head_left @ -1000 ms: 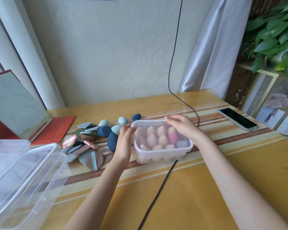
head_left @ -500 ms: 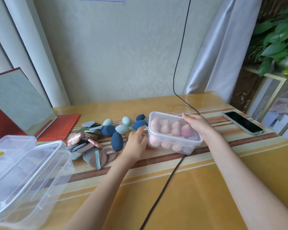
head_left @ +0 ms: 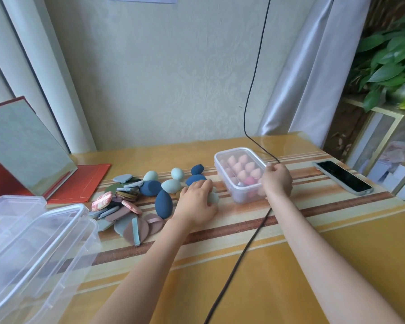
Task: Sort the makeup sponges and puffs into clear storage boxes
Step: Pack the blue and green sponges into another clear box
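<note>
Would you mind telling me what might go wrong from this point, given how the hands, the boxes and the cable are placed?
The black cable runs beside the small box of pink sponges and under the right hand; a snag might drag the box. The left hand grips a pale sponge amid loose egg-shaped ones, such as the dark blue sponge, which might roll if nudged. The large clear box sits near the table's front edge and might get knocked off.

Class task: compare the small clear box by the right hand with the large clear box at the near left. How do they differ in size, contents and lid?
The small clear box is far smaller than the large clear box. The small one is packed with pink sponges; the large one's contents cannot be made out. The small one's lid sits flat; the large one's sits askew. Both are transparent plastic.
</note>
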